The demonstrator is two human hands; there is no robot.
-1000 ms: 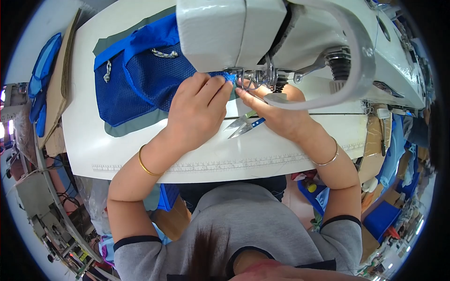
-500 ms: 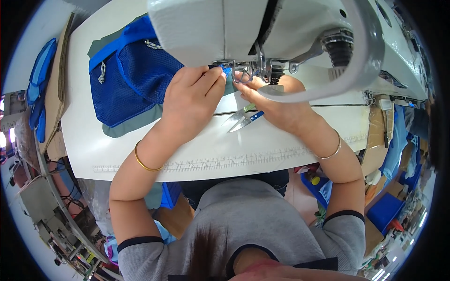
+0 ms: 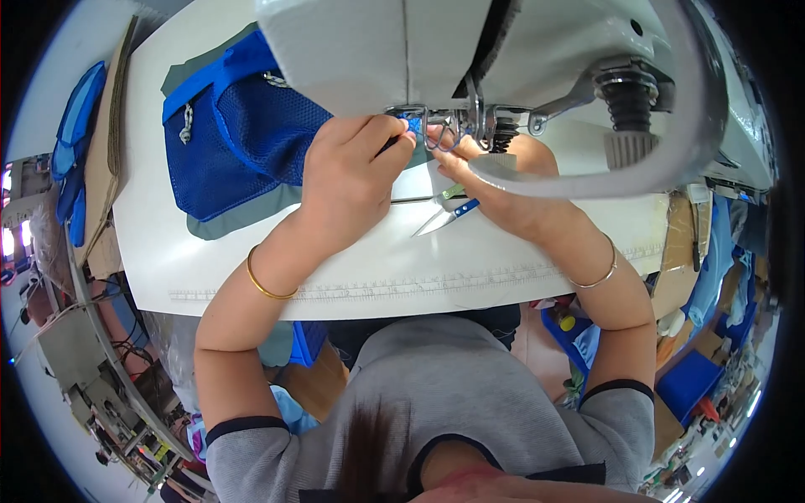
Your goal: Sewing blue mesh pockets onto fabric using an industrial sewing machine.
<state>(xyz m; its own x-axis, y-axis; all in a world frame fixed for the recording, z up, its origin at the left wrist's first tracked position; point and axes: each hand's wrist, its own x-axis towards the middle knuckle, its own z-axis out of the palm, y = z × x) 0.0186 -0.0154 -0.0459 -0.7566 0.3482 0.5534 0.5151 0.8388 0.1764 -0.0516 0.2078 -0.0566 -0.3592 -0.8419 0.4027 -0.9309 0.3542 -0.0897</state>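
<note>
A blue mesh bag (image 3: pixel 243 138) with cord pulls lies on grey-green fabric (image 3: pixel 222 225), left of the sewing machine head (image 3: pixel 360 59). My left hand (image 3: pixel 352 172) is closed, thumb and finger pinching a small bright-blue piece of the work (image 3: pixel 412 124) beside the presser foot. On the foot's other side, the fingertips of my right hand (image 3: pixel 511 189) reach toward the same spot, partly hidden by machine parts. Thread snips (image 3: pixel 449 216) with blue and green handles stick out from beneath my right palm, blades toward me; their grip is mostly hidden.
A curved white guard (image 3: pixel 587 186) arches close over my right hand. A printed ruler strip (image 3: pixel 377 289) runs along the front of the white table (image 3: pixel 151 251). Cardboard (image 3: pixel 105 151) stands at the left edge. Blue bins (image 3: pixel 689 381) and cloth are low on the right.
The view has shifted slightly, moving the machine and table a little rightward in the picture. Both hands keep their places at the presser foot. Only one snips blade shows plainly now, where two showed before.
</note>
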